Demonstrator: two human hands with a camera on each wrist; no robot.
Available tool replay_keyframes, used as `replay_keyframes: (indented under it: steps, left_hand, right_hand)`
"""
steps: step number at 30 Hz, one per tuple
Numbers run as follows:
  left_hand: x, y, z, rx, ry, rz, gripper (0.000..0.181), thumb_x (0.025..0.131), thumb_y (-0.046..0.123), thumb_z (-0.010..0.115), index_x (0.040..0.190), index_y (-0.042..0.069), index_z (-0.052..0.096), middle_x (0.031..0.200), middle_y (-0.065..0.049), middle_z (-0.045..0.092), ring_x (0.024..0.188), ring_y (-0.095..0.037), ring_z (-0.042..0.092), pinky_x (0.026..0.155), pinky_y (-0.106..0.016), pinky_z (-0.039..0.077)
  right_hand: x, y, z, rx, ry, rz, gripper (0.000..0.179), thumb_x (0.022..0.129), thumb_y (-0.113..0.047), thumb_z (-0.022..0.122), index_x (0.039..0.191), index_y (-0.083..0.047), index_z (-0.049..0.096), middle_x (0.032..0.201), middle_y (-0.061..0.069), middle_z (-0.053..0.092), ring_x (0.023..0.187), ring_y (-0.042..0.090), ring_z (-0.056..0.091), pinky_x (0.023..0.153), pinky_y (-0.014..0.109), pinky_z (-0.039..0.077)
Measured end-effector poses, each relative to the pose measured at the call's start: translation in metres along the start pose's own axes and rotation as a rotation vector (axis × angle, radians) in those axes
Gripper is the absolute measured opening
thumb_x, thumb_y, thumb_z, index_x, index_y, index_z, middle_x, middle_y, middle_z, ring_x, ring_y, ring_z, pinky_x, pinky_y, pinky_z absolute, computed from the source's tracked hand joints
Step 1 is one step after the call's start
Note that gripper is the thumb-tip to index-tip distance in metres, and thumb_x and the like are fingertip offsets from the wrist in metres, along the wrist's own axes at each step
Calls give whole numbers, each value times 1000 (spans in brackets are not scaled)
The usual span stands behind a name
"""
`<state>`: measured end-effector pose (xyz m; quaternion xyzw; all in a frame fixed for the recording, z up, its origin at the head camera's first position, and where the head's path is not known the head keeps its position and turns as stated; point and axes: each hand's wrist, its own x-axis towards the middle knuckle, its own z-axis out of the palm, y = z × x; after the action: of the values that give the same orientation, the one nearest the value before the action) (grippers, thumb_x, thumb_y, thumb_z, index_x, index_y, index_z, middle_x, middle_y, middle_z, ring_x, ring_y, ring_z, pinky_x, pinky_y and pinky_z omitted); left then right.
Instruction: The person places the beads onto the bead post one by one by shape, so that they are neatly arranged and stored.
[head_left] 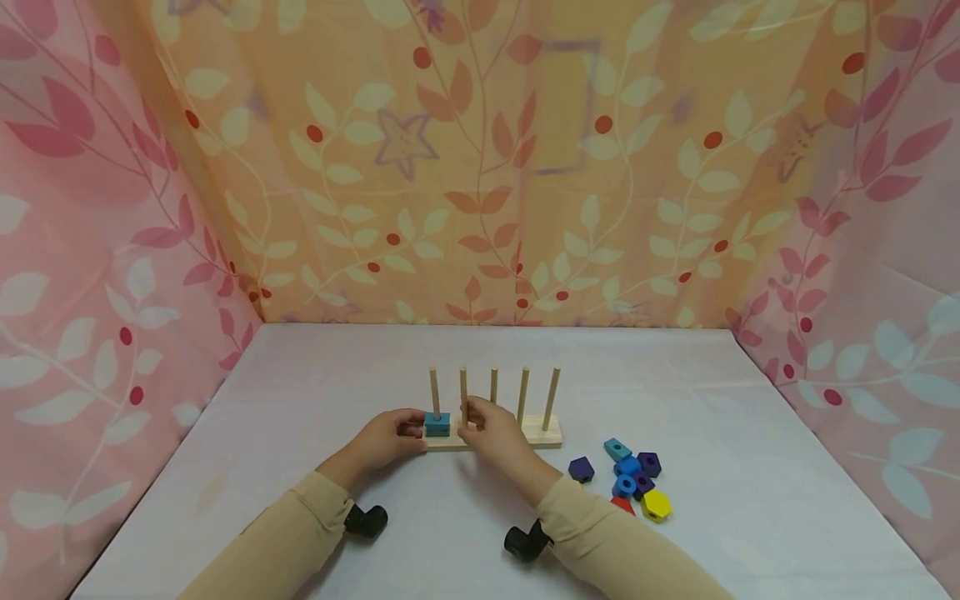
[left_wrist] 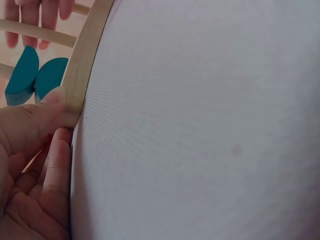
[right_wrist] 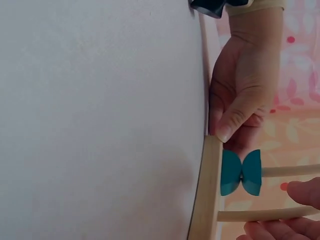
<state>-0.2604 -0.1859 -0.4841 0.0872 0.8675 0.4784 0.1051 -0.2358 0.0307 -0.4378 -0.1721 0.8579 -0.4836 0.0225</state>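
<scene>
A wooden peg stand (head_left: pixel 450 446) with several upright pegs stands on the table. My left hand (head_left: pixel 386 437) holds its left end, the thumb on the wood and the fingers beside it, as the left wrist view (left_wrist: pixel 35 165) shows. Teal beads (head_left: pixel 437 425) sit on the leftmost peg; the right wrist view shows two half-round teal pieces (right_wrist: pixel 251 172) stacked there. My right hand (head_left: pixel 495 433) is at the second peg (right_wrist: pixel 245 215), thumb on one side and fairly straight fingers on the other. No bead shows between them.
Loose beads lie right of the stand: a purple pentagon (head_left: pixel 581 469), a yellow hexagon (head_left: pixel 656 505), a teal block (head_left: pixel 618 450), blue beads (head_left: pixel 624 486), further purple ones (head_left: pixel 649 464) and a red piece (head_left: pixel 622 504) partly behind the right sleeve. Patterned cloth (head_left: pixel 480 167) walls the table.
</scene>
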Motion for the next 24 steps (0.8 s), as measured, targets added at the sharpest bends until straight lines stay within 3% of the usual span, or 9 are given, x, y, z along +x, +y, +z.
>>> replay_keyframes:
  steps: [7, 12, 18, 24]
  left_hand:
    - [0, -1, 0, -12, -2, 0, 46, 76, 13, 74, 119, 8, 58, 94, -1, 63, 89, -14, 55, 76, -28, 46]
    - [0, -1, 0, -25, -8, 2, 45, 77, 13, 73, 119, 9, 58, 95, -1, 62, 89, -15, 55, 76, -27, 46]
    - [-1, 1, 0, -22, -8, 1, 46, 77, 13, 73, 119, 9, 58, 97, -1, 62, 90, -15, 55, 77, -28, 46]
    - [-3, 3, 0, -10, -1, 5, 46, 76, 11, 73, 119, 7, 58, 96, -1, 63, 90, -14, 56, 78, -29, 46]
  right_hand:
    - [-11, -5, -24, 62, -23, -25, 45, 85, -7, 63, 128, -1, 51, 119, 15, 58, 109, 29, 56, 90, 39, 44]
    - [-17, -5, -49, 105, -18, 8, 35, 84, -9, 65, 118, -6, 59, 113, 11, 63, 101, 24, 60, 84, 34, 48]
    - [-24, 4, -90, 73, -17, 43, 24, 83, -8, 66, 107, -5, 64, 100, 10, 66, 88, 18, 62, 76, 30, 50]
    - [-34, 26, -133, -37, 22, 107, 23, 83, -10, 66, 106, -5, 64, 96, 7, 67, 87, 17, 63, 78, 33, 50]
